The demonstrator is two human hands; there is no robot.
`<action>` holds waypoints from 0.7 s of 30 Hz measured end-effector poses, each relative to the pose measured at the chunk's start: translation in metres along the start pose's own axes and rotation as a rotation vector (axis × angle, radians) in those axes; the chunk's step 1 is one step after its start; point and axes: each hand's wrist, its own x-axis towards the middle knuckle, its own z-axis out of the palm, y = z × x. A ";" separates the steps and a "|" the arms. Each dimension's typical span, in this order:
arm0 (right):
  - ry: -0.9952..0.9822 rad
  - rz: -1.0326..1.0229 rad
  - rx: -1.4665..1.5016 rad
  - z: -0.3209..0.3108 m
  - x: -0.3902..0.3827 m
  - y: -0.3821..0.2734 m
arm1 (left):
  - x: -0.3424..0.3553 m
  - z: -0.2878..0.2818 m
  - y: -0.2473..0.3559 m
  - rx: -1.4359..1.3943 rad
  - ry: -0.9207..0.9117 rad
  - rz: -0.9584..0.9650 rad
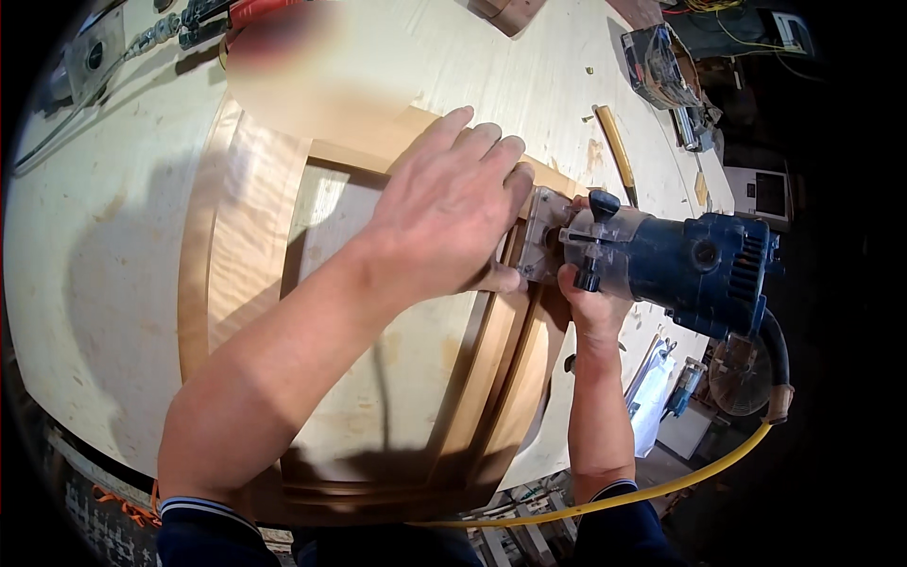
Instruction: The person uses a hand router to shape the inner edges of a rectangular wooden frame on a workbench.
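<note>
A blue trim router with a clear base lies on its side, its base plate against the edge of a wooden door frame. My right hand is closed around the router's clear base from below, the thumb showing beside a black knob; most of its fingers are hidden behind the tool. My left hand rests over the frame's far right corner, fingers stretched out and apart, thumb down on the rail next to the base plate. A figured wood panel fills the frame's left part. The router bit is hidden from view.
A yellow hose-covered cord loops from the router toward me. On the pale workbench lie a wooden-handled tool and an open box. Red and black tools sit at the far left. Papers are at the right.
</note>
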 end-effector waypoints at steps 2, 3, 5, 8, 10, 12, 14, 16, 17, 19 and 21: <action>-0.017 -0.008 -0.034 -0.002 0.002 0.003 | 0.001 0.000 0.000 0.029 -0.025 -0.006; -0.035 -0.017 -0.070 -0.003 0.003 0.004 | 0.001 0.000 -0.001 0.022 -0.020 -0.005; -0.013 -0.003 -0.048 0.000 0.002 0.002 | 0.002 0.001 -0.001 0.014 -0.016 -0.004; 0.013 0.002 -0.011 0.003 0.003 0.005 | 0.003 0.000 0.000 0.035 -0.023 -0.013; 0.018 -0.007 -0.004 0.002 0.004 0.005 | 0.003 0.000 0.000 0.015 -0.014 -0.025; -0.012 0.049 -0.016 -0.001 0.004 0.004 | 0.003 0.002 0.000 0.028 -0.016 -0.028; -0.018 0.046 -0.034 -0.001 0.005 0.006 | 0.003 0.002 -0.001 0.041 -0.019 -0.032; -0.022 0.042 -0.055 -0.001 0.005 0.006 | 0.002 0.001 -0.001 0.000 0.023 -0.018; -0.007 0.044 -0.045 0.000 0.005 0.006 | 0.002 0.002 -0.001 0.001 0.023 -0.017; 0.009 0.044 -0.034 0.001 0.006 0.005 | 0.002 0.003 -0.002 -0.019 0.034 -0.027; 0.013 0.075 -0.017 0.002 0.007 0.005 | 0.004 0.001 0.000 -0.011 0.017 -0.036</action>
